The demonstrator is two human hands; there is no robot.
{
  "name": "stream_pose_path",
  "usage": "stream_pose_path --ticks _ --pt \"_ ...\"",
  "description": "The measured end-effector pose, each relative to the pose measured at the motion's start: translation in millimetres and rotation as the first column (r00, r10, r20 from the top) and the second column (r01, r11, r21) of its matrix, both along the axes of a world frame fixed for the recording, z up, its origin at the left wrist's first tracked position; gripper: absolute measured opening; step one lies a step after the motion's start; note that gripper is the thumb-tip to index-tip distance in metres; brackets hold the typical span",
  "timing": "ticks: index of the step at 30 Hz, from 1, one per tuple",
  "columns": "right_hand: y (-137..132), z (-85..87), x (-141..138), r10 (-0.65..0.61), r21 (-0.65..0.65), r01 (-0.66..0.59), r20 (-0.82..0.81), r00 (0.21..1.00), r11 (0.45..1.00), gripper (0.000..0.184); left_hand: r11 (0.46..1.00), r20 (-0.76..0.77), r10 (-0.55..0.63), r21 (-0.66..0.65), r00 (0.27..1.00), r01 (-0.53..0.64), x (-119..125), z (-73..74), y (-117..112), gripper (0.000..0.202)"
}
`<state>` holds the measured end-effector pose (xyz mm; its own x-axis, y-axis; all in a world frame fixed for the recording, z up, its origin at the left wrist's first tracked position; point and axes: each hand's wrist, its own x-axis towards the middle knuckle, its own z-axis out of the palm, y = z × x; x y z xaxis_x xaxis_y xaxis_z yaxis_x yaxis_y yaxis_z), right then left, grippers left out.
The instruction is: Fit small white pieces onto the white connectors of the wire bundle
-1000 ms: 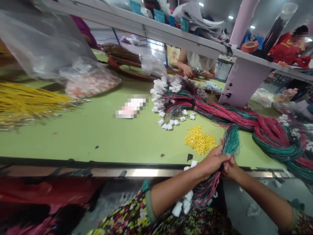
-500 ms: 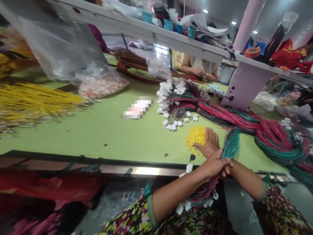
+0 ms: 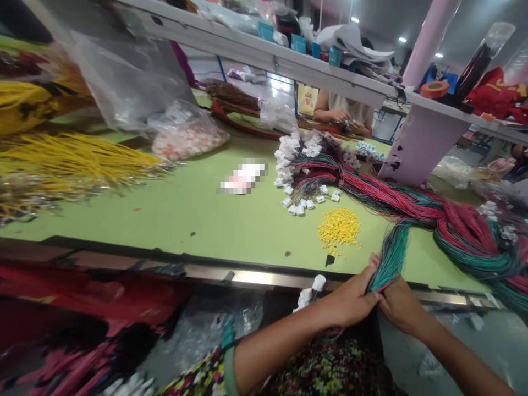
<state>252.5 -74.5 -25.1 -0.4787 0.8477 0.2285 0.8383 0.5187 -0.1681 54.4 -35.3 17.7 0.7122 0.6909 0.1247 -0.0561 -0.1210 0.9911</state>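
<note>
Hands together at the near edge of the surface [image 3: 235, 234], right of centre; left hand [image 3: 357, 301] clamped on a green wire bundle [image 3: 391, 257], thumb across its near side, fingertips showing past its left flank; right hand [image 3: 399, 305] against the bundle's lower right side, fingers mostly hidden, so cannot tell how firmly it grips

Bundle's long axis: slants from the hands at the near end to far and slightly right, towards a larger pink-and-green wire bundle [image 3: 388, 192]; both hands at its near end, neither clearly closer; beyond the grip the strands are largely hidden by hands and forearm

White connectors [image 3: 306, 298] stick out beyond the left forearm, near the surface edge; link to the held wires hidden

Yellow pieces [image 3: 339, 226] in a loose heap, far and left of the grip, left hand nearer

Surface green, the larger bundle lying across its right half, white plugs [image 3: 289, 165] at its left end; bare green stretch to the left, then a blurred card [image 3: 243, 177], yellow wires [image 3: 82, 162] at far left, clear bag of orange-and-white pieces [image 3: 187, 138] behind

Farther: loaded shelf [image 3: 284, 65] spanning the view, orange tape roll [image 3: 434, 89] on its right part; under it, a co-worker's hands [image 3: 344, 118] at small parts, too small to tell; pink pillar [image 3: 431, 38] and ceiling lights at the back
</note>
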Motion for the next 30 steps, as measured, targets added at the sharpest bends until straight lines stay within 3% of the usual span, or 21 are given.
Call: stream_pose_path --ticks 3,6,9,11,14,16,19,21,24,28,30 --pt "-12 -1.7 2 0.01 0.056 -0.011 0.018 1.0 0.998 0.062 0.956 -0.179 0.038 0.291 0.983 0.017 -11 2.2 -10 0.037" --pt "-13 4.2 -2 0.011 0.034 -0.012 0.031 0.999 0.999 0.059 0.826 -0.251 0.168 0.564 0.953 0.003 -31 -0.8 2 0.038" --pt "-13 14.3 -3 0.002 -0.052 -0.002 0.0 1.0 0.999 0.058 0.713 -0.292 0.185 0.697 0.938 0.077 -54 -8.3 28 0.041" --pt "-13 19.9 -1 0.002 -0.116 -0.01 -0.074 0.997 0.993 0.06 0.637 -0.279 0.262 0.769 0.924 0.051 -66 -11.6 43 0.045" --pt "-12 25.6 -2 -0.039 -0.23 -0.035 -0.307 0.951 0.972 0.056 0.57 -0.083 0.394 0.804 0.915 -0.173 -77 -8.9 45 0.041" --pt "-10 28.5 -8 -0.13 -0.341 -0.068 -0.525 0.841 0.938 0.05 0.607 0.008 0.351 0.76 0.936 -0.234 -79 -4.2 34 0.036" --pt "-6 31.3 -23 -0.316 -0.495 -0.176 -0.75 0.581 0.851 0.043 0.791 -0.069 0.185 0.602 0.98 -0.107 -78 -1.2 11 0.035" --pt "-3 31.0 -34 -0.406 -0.531 -0.235 -0.81 0.424 0.814 0.04 0.834 -0.128 0.139 0.549 0.982 -0.046 -75 -4.4 0 0.046" --pt "-1 26.2 -50 -0.463 -0.517 -0.26 -0.853 0.241 0.816 0.033 0.859 -0.165 0.167 0.509 0.972 -0.061 -71 -12.7 -9 0.069" --pt "-5 17.2 -64 -0.464 -0.483 -0.222 -0.875 0.137 0.847 0.032 0.878 -0.206 0.241 0.462 0.948 -0.123 -72 -12.7 -16 0.047" --pt "-12 16.5 -65 -0.45 -0.483 -0.222 -0.874 0.186 0.847 0.033 0.86 -0.251 0.251 0.501 0.935 -0.096 -78 -5.2 -17 0.039"
